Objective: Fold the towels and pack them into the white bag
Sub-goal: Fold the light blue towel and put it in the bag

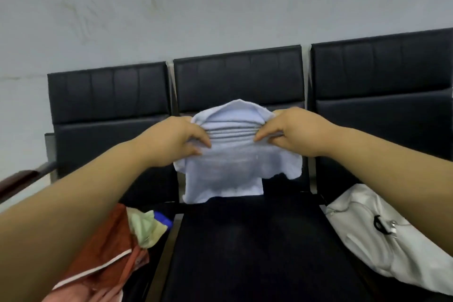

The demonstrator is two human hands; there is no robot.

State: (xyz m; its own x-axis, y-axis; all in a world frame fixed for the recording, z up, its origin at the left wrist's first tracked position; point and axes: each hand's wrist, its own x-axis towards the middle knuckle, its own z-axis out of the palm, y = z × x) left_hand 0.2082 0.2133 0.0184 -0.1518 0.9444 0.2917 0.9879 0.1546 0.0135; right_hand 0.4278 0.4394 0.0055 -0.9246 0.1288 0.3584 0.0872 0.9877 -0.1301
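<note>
A pale blue towel (228,169) hangs in the air above the middle seat (245,240) of a black bench. My left hand (176,140) pinches its upper left edge and my right hand (291,130) pinches its upper right edge, bunching the cloth into folds between them. The lower part of the towel drapes down in front of the backrest. The white bag (382,235) lies on the right seat, under my right forearm. More towels lie on the left seat: a rust-red one with a white stripe (107,255) and a light green one (147,228).
The bench has three black padded backrests (237,78) against a grey wall. A small blue object (163,219) sits beside the green towel. A dark armrest (22,179) sticks out at the left end.
</note>
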